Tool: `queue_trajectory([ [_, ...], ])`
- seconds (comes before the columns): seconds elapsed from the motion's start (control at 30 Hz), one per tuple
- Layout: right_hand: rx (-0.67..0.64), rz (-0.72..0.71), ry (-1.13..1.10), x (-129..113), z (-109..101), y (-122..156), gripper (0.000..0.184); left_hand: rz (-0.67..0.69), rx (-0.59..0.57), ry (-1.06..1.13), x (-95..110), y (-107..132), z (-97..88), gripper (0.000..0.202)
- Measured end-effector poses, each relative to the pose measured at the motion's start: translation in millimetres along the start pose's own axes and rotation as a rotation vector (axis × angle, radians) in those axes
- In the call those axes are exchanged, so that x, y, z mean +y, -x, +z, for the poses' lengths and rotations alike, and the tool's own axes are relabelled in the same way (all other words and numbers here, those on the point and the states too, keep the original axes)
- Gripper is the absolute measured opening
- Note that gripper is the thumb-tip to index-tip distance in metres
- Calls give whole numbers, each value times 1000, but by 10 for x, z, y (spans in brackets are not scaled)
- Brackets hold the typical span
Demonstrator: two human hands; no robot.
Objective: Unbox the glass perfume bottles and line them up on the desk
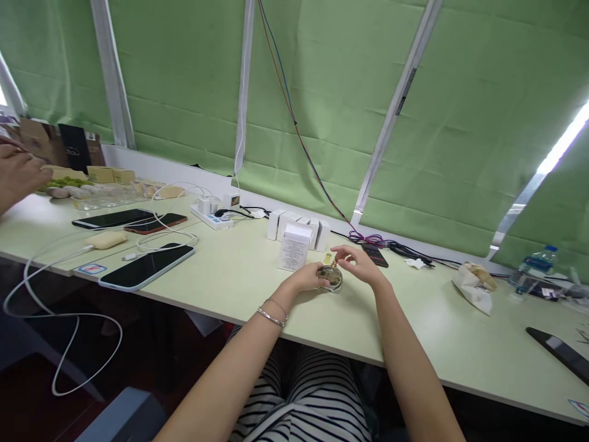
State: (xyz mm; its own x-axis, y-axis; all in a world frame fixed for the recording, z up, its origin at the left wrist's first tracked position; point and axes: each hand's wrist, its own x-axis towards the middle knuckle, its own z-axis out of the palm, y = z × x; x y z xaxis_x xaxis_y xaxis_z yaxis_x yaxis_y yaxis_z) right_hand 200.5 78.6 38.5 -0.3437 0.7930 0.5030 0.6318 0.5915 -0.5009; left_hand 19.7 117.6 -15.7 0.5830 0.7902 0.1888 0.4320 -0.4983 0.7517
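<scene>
A round, clear glass bottle [334, 279] with a gold-coloured neck, like a perfume bottle, rests tilted at the table's middle. My left hand [307, 277] is closed around its left side, with the thumb over the front. At the bottle's top, my right hand [356, 263] has its fingertips pinched on the small gold-coloured neck piece [335, 263]. Just behind the bottle is a small yellow item [328, 258], too small to name. A white box with printed text [293, 248] stands upright, a little behind my left hand.
Several white boxes [276, 224] line the table's back. Phones [147, 267], white cables and a power strip [211, 218] lie left. A dark phone [375, 255], crumpled white bag [473, 291] and water bottle [538, 261] are right. Another person's hand [21, 175] shows far left.
</scene>
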Motion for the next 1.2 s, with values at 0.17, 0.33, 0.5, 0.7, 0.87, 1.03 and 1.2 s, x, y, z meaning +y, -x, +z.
queue_trajectory([
  [0.17, 222, 97, 13, 352, 84, -92, 30, 2, 10, -10, -10, -18, 0, 37],
  [0.33, 225, 110, -16, 657, 466, -199, 34, 26, -5, -6, -12, -27, 10, 33],
  [0.5, 246, 114, -110, 633, 506, -251, 27, 31, -6, -17, -15, -31, 10, 32],
  [0.7, 60, 62, -307, 272, 74, -59, 27, 19, 5, -14, -1, -8, 0, 35],
  [0.87, -84, 67, -383, 85, 48, 28, 21, 20, 2, -19, 4, 6, -6, 33],
  [1.03, -48, 105, -384, 103, 108, -17, 22, 13, -7, -32, -16, -15, 2, 34],
  [1.2, -30, 120, -350, 117, 113, -25, 21, 12, -10, -27, -36, -25, 7, 36],
])
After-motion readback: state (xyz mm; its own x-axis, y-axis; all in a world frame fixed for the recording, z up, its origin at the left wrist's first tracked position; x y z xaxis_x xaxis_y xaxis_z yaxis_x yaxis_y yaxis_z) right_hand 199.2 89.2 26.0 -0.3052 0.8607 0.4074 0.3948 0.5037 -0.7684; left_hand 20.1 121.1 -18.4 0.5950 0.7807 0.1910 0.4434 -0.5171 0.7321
